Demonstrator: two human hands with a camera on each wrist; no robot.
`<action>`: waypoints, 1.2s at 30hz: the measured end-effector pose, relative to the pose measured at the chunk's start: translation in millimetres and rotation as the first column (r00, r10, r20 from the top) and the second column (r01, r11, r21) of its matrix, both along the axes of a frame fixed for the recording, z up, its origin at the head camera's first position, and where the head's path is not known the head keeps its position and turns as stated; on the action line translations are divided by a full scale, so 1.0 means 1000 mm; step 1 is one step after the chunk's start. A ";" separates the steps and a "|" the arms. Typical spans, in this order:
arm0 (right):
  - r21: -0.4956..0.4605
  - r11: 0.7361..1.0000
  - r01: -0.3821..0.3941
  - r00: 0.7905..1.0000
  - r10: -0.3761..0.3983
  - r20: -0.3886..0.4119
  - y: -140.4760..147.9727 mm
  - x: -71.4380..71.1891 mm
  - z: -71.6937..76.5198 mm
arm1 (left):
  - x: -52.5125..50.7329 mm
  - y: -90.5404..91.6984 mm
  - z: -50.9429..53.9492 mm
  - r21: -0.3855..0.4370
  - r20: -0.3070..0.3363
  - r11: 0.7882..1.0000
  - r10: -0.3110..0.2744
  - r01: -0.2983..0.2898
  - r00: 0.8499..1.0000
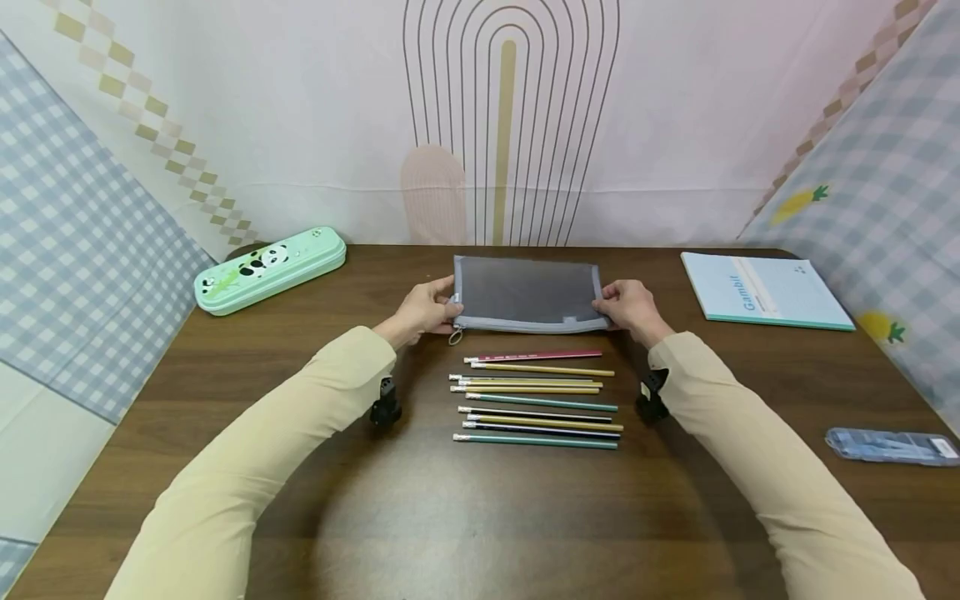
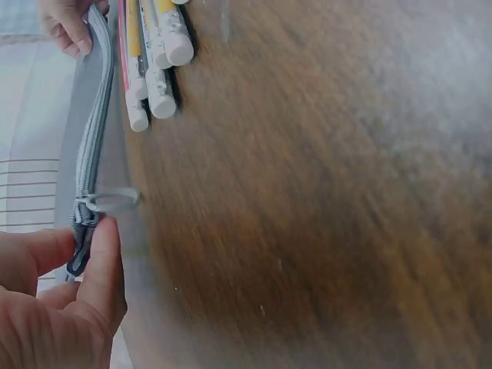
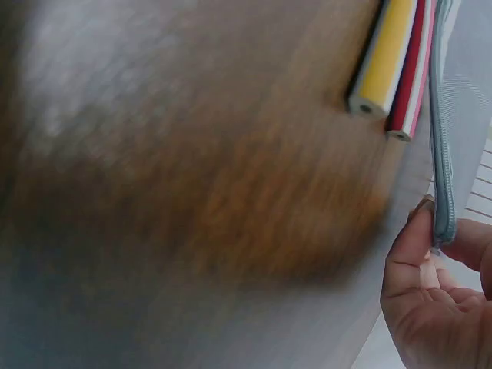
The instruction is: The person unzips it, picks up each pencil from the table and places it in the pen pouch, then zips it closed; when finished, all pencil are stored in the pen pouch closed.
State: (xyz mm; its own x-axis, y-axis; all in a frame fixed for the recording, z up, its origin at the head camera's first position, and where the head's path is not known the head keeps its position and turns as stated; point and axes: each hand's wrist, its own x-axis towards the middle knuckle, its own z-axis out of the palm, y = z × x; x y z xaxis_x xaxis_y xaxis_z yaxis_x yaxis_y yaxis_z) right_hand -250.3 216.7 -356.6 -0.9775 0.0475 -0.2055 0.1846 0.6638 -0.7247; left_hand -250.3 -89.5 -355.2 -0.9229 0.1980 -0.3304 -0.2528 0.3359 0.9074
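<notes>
We're right on the gray see-through pouch [image 1: 528,292], and both hands have it! The left hand [image 1: 426,311] pinches one corner between thumb and fingers, right by the slider of the zipper [image 1: 532,326], a ring pull [image 1: 455,337] hanging there. Across from it, the right hand [image 1: 632,308] pinches the opposite end of that zipped edge. The pouch sits beyond the pencils [image 1: 536,389], toward the back of the desk [image 1: 480,517]; whether the zipper is done up, we can't tell.

And what a line-up below it — red, gold, teal and dark pencils lying side by side on the desk, white erasers [image 2: 180,51] all pointing left, flat unsharpened ends to the right.

Out on the left we have a mint panda case [image 1: 270,268], lid down, its contents hidden. Far right, a clear blue case [image 1: 885,446] — we can't make out what's inside. Behind that lies a pale blue notebook [image 1: 791,287].
</notes>
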 end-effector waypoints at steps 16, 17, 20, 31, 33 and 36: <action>0.097 0.946 -0.310 0.815 0.317 -0.485 -0.071 0.039 0.004 | 0.005 0.016 0.003 0.274 0.196 0.950 0.098 -0.150 0.976; 0.089 0.931 -0.353 0.809 0.351 -0.471 -0.080 0.043 0.003 | 0.005 0.018 0.004 0.280 0.202 0.947 0.101 -0.156 0.974; 0.071 0.898 -0.434 0.800 0.421 -0.427 -0.100 0.053 0.000 | 0.008 0.023 0.005 0.288 0.215 0.943 0.105 -0.165 0.971; 0.127 0.907 -0.401 0.817 0.417 -0.398 -0.117 0.061 -0.003 | 0.014 0.030 0.008 0.284 0.210 0.944 0.109 -0.167 0.972; 0.123 0.915 -0.385 0.822 0.401 -0.406 -0.115 0.061 -0.002 | 0.014 0.029 0.007 0.281 0.201 0.946 0.109 -0.164 0.973; 0.100 0.932 -0.348 0.835 0.357 -0.418 -0.111 0.058 0.000 | 0.014 0.028 0.005 0.286 0.193 0.942 0.120 -0.173 0.974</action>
State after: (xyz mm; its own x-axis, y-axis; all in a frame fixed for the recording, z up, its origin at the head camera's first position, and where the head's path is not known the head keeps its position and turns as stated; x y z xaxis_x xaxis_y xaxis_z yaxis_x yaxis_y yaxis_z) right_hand -192.6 106.2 -356.5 -0.9205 -0.3173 0.2281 -0.3854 0.6398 -0.6649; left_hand -236.4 -61.5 -350.2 -0.8841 0.1785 -0.4318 -0.4383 0.0030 0.8988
